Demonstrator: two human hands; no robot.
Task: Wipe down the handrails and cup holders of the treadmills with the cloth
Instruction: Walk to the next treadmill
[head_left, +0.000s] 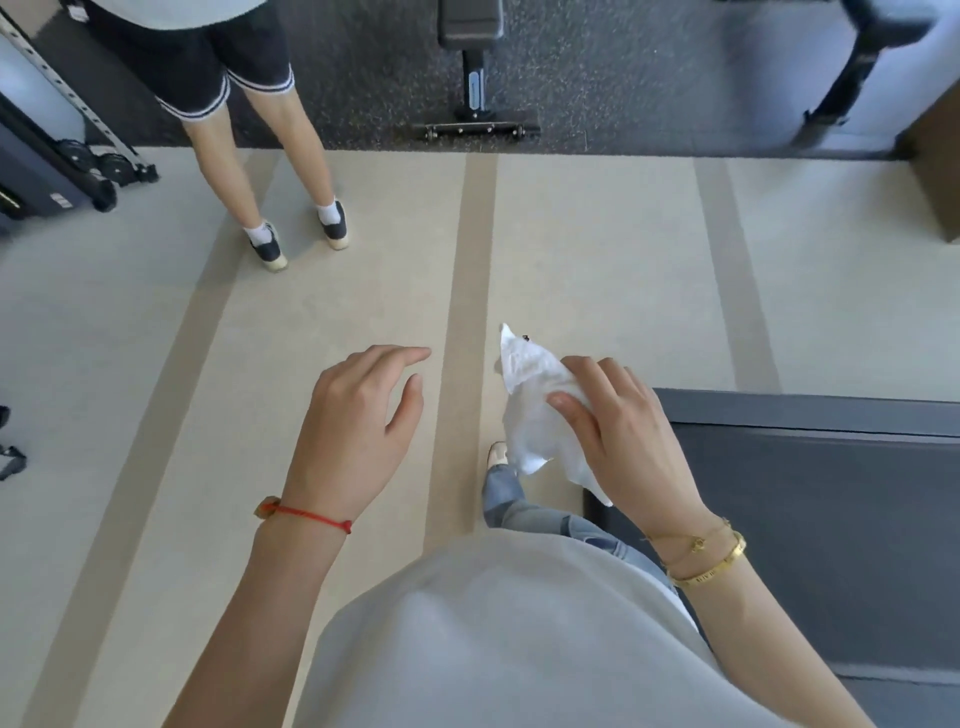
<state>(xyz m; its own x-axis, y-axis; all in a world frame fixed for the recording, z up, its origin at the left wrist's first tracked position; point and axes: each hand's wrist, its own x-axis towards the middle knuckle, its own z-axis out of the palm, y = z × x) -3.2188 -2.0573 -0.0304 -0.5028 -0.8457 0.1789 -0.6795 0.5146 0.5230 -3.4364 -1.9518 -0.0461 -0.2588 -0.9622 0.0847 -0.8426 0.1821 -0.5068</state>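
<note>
1. Down by my right side, my right hand (618, 436) holds the white cloth (535, 410). My thumb and fingers are curled around it and pinch it. One crumpled end sticks up and away from me, and the other end hangs down toward my foot.
2. My left hand (358, 415) holds nothing. Its fingers are loose and a little spread, up in the air over the pale floor (156, 364).
3. I see a dark treadmill deck (810, 519) low on my right. It is just beside my right hand, on the far side from my left hand.
4. I cannot see any handrails or cup holders. I think no wiping is going on yet.
5. My right hand is nearer to the treadmill and it has the cloth, so I think it should do the wiping. I would have to turn right and look up to find the rails.
6. Another person's legs (270, 171) stand well away, up on my left.
</note>
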